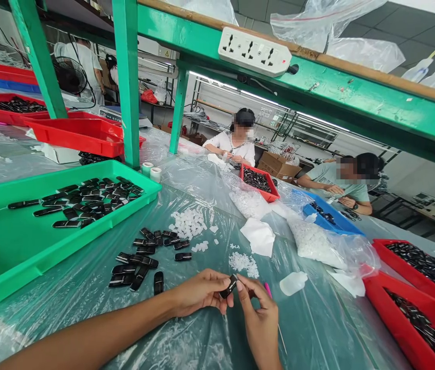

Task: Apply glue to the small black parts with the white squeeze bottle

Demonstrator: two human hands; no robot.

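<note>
My left hand point(204, 292) holds a small black plastic casing point(228, 287) between thumb and fingers, above the plastic-covered table. The thumb and fingertips of my right hand point(258, 308) are closed at the casing's right end; any tiny part between them is hidden. A thin tool with a pink handle point(267, 290) shows behind my right hand, its thin shaft emerging below; I cannot tell whether it is held or lying down. Left of my hands lie several similar black casings point(137, 261). Small white pieces point(243, 264) lie just beyond my fingers, and larger white pieces point(187, 224) farther back.
A green tray point(48, 257) with black casings stands left. At right are a white bottle point(293, 283), a bag of white pieces point(313, 241) and red trays point(406, 313). A green shelf frame point(127, 82) rises ahead. Two people point(236, 139) work across the table.
</note>
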